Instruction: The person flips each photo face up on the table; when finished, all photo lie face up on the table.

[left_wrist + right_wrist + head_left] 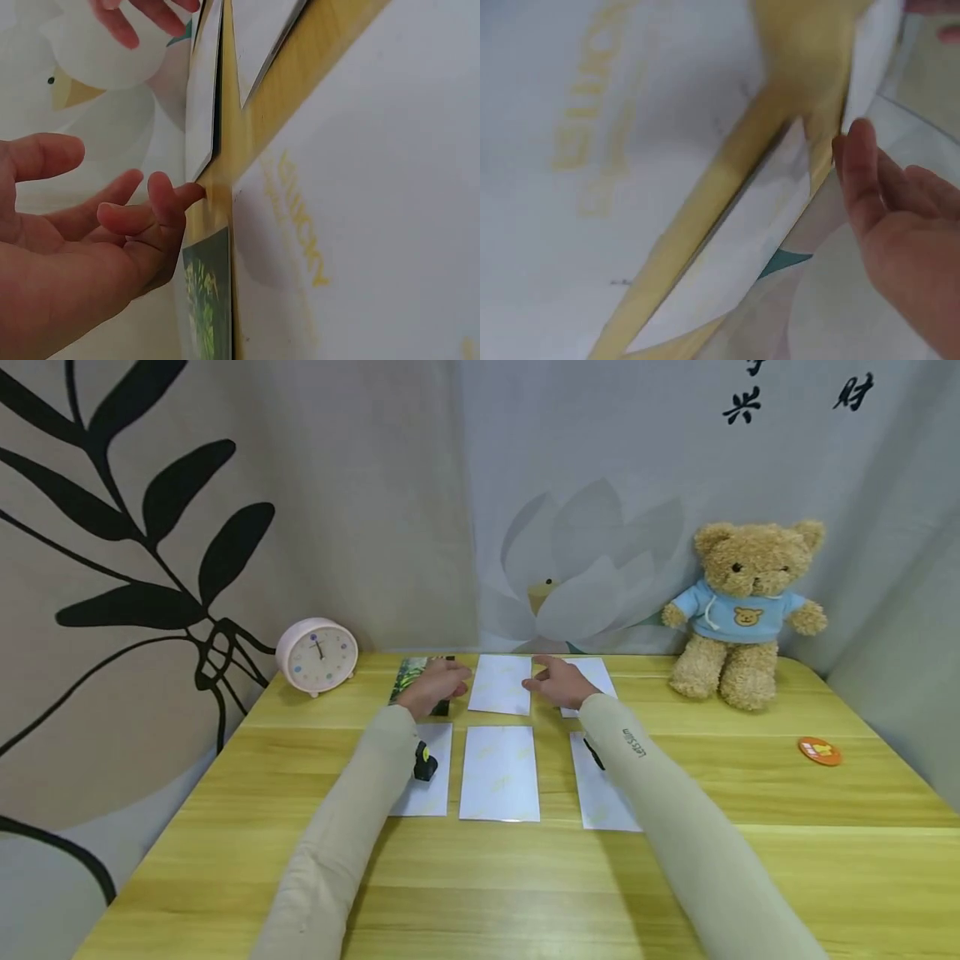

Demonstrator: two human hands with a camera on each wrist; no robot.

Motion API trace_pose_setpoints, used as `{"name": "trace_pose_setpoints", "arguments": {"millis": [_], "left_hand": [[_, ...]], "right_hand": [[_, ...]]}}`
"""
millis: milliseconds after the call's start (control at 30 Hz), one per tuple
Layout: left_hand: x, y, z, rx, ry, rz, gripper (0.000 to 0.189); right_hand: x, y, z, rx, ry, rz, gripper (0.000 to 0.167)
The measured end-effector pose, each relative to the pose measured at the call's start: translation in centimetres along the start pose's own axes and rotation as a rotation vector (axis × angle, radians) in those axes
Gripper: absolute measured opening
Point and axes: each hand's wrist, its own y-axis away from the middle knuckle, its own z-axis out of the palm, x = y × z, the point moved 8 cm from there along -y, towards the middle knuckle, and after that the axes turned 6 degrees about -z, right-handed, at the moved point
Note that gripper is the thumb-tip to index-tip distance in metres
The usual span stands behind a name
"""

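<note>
Two rows of cards lie on the wooden table. At the back left is a card with a green picture face up [408, 675], partly covered by my left hand [437, 683]. The left fingers are relaxed and hold nothing, with fingertips by the left edge of the white back middle card [500, 683]. My right hand [561, 683] is on that card's other side, fingertips right at its edge, and overlaps the white back right card [592, 671]. In front lie white left [437, 789], middle [500, 772] and right [603, 797] cards, the outer two partly hidden by my arms.
A pink round clock [321, 656] stands at the back left. On the right sits a teddy bear [750, 618] in a blue top, with an orange disc [819, 750] lying in front of it. A printed curtain [375, 510] hangs behind the table [480, 885].
</note>
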Motion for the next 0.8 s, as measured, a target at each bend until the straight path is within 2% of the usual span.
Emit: {"name": "trace_pose_setpoints", "arguments": {"millis": [67,167,300,500,700,800], "left_hand": [[-0.1,0.1,0.1,0.000,-0.003,-0.006,0.045],[0.0,0.2,0.5,-0.015,0.016,-0.002,0.048],[0.1,0.0,0.7,-0.025,0.060,0.007,0.049],[-0.2,-0.3,0.4,0.006,0.113,0.003,0.045],[0.1,-0.3,-0.4,0.091,0.181,0.056,0.040],[0.4,-0.3,-0.5,0.107,0.241,0.078,0.039]], "right_hand": [[0.1,0.0,0.5,-0.020,0.088,-0.009,0.068],[0.2,-0.1,1.2,-0.044,0.140,-0.029,0.069],[0.3,-0.4,1.6,-0.028,0.158,-0.034,0.068],[-0.5,-0.2,2.1,0.003,0.176,-0.061,0.066],[-0.9,-0.7,2.7,0.020,0.159,-0.069,0.064],[-1.4,-0.7,2.8,0.036,0.122,-0.081,0.063]]}}
